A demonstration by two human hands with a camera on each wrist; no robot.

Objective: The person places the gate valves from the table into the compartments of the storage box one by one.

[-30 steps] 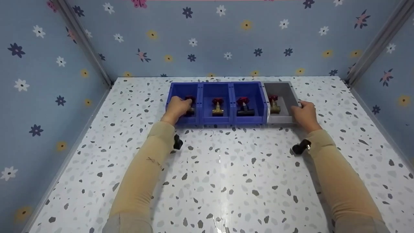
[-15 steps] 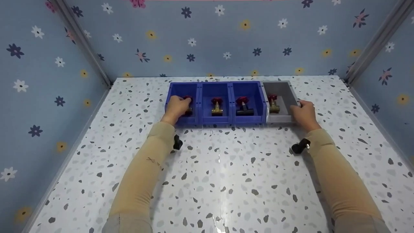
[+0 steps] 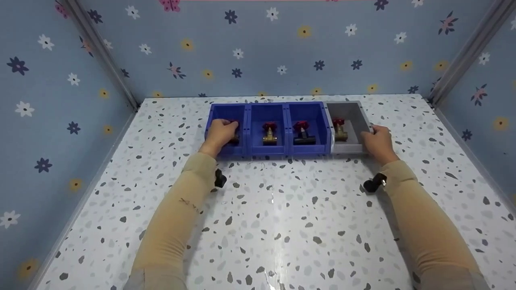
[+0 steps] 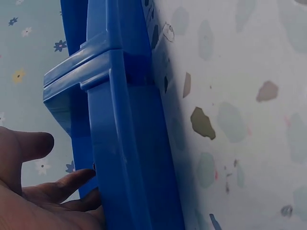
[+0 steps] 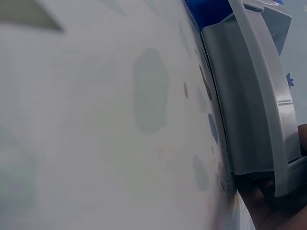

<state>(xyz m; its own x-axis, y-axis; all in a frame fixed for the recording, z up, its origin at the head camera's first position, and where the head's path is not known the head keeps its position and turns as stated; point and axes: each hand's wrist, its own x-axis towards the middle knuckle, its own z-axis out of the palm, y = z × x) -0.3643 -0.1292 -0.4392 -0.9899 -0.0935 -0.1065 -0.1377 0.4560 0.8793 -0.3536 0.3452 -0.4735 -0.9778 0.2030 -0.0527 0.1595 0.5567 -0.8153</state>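
Note:
In the head view, a row of three blue bins (image 3: 267, 150) and one grey bin (image 3: 350, 148) stands at the table's back. My left hand (image 3: 219, 135) reaches into the leftmost blue bin, over a valve with a red handwheel (image 3: 234, 122), mostly hidden. In the left wrist view its thumb (image 4: 36, 145) stands apart from the fingers, which pass behind the bin's front lip (image 4: 115, 143); nothing shows between them. My right hand (image 3: 378, 143) grips the grey bin's right wall, thumb inside, fingers outside. In the right wrist view the fingers (image 5: 259, 208) lie under that edge.
The second bin holds a brass valve (image 3: 269, 139), the third a black valve (image 3: 304, 139), the grey one another brass valve (image 3: 341, 135); all have red handwheels. A speckled white table (image 3: 282, 225) lies in front. Flowered blue panels (image 3: 258, 48) enclose the back and sides.
The left hand has shifted slightly over the leftmost bin's valve, so less of the valve shows. The right hand keeps its grip on the grey bin. The head view has drifted a little.

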